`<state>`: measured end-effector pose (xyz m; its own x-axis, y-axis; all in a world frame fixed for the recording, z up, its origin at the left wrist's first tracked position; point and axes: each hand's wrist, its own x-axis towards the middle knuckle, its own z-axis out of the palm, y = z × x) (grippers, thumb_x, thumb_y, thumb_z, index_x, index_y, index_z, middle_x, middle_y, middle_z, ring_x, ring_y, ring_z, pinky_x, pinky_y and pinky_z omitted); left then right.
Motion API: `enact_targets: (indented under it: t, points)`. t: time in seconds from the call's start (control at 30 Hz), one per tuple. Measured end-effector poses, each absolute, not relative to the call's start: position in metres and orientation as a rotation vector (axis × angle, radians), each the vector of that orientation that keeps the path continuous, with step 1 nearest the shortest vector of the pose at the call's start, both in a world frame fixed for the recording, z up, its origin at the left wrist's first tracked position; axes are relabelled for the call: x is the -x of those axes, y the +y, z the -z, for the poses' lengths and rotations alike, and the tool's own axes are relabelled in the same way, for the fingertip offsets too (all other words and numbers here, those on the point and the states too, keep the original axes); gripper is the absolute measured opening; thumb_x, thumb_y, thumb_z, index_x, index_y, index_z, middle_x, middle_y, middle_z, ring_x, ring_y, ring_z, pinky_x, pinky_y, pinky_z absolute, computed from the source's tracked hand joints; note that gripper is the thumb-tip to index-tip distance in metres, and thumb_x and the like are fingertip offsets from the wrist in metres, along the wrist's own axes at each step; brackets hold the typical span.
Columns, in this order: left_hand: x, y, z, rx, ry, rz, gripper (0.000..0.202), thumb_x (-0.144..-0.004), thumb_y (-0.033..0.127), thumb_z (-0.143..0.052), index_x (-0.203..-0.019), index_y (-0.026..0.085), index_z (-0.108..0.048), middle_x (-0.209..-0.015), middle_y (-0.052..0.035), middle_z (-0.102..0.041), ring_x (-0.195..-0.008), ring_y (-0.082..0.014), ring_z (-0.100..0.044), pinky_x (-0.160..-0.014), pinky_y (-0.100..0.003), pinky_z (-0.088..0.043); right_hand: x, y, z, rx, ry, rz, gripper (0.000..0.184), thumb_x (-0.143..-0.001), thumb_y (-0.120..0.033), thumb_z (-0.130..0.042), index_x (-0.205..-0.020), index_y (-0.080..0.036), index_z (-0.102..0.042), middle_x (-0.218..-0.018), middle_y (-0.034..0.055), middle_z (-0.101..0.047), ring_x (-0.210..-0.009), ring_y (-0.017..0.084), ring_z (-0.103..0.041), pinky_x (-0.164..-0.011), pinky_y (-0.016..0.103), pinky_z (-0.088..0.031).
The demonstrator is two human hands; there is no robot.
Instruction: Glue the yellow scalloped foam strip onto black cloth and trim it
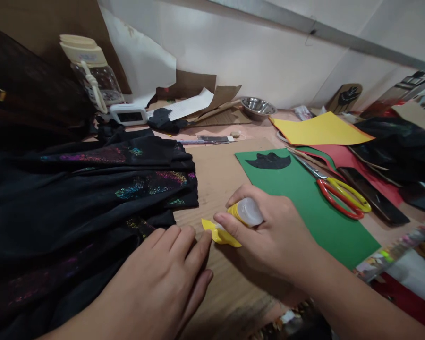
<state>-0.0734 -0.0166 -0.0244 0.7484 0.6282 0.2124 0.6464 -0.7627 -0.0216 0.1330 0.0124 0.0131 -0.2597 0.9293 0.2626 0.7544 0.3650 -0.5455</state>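
My right hand is wrapped round a small glue bottle, whitish and translucent with a ridged yellow part. Its nozzle end points down at a small yellow cut piece with a wet-looking shine on it. My left hand lies palm down with its fingers stretched out, and the index fingertip touches the left edge of that piece. Under both hands is a brown cardboard sheet. To the right a green sheet bears a black cut-out shape.
Black cloth with glittery patches covers the left side. Scissors with red and yellow handles lie on the green sheet, near a dark phone-like object. Behind are yellow sheets, a metal bowl, a white digital clock and a bottle.
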Motion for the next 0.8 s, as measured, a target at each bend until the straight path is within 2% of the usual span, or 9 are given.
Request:
enact_targets:
  t: [0.33, 0.53, 0.67, 0.8]
  points:
    - [0.075, -0.016, 0.020, 2.842, -1.018, 0.321, 0.034, -0.101, 0.021, -0.042, -0.123, 0.013, -0.066, -0.093, -0.0096, -0.071, -0.077, -0.0279, -0.067, -0.065, -0.044, -0.056, -0.140, 0.008, -0.015, 1.536, -2.090, -0.401, 0.028, -0.095, -0.044, -0.067, -0.079, -0.022, -0.058, -0.059, -0.0069, -0.061, -0.051, 0.012, -0.054, -0.053, 0.025, -0.032]
    - [0.074, -0.016, 0.024, 2.852, -1.015, 0.369, 0.029, -0.100, 0.020, -0.042, -0.114, 0.015, -0.066, -0.089, -0.0079, -0.069, -0.075, -0.0282, -0.067, -0.063, -0.045, -0.056, -0.147, 0.002, -0.013, 1.542, -2.088, -0.360, 0.029, -0.095, -0.044, -0.066, -0.078, -0.022, -0.058, -0.058, -0.0073, -0.061, -0.049, 0.012, -0.054, -0.052, 0.025, -0.033]
    - [0.073, -0.016, 0.025, 2.836, -1.010, 0.399, 0.030, -0.099, 0.020, -0.044, -0.121, 0.014, -0.064, -0.091, -0.0083, -0.071, -0.077, -0.0282, -0.069, -0.065, -0.044, -0.056, -0.153, 0.001, -0.012, 1.576, -2.074, -0.349, 0.028, -0.095, -0.043, -0.066, -0.077, -0.022, -0.059, -0.054, -0.0081, -0.057, -0.045, 0.010, -0.049, -0.048, 0.024, -0.032]
    - [0.074, -0.015, 0.025, 2.814, -1.010, 0.415, 0.031, -0.100, 0.022, -0.044, -0.122, 0.012, -0.063, -0.093, -0.0091, -0.072, -0.079, -0.0278, -0.069, -0.066, -0.043, -0.055, -0.153, 0.000, -0.022, 1.501, -2.032, -0.314, 0.024, -0.095, -0.036, -0.066, -0.077, -0.021, -0.060, -0.055, -0.0085, -0.058, -0.044, 0.009, -0.049, -0.046, 0.022, -0.033]
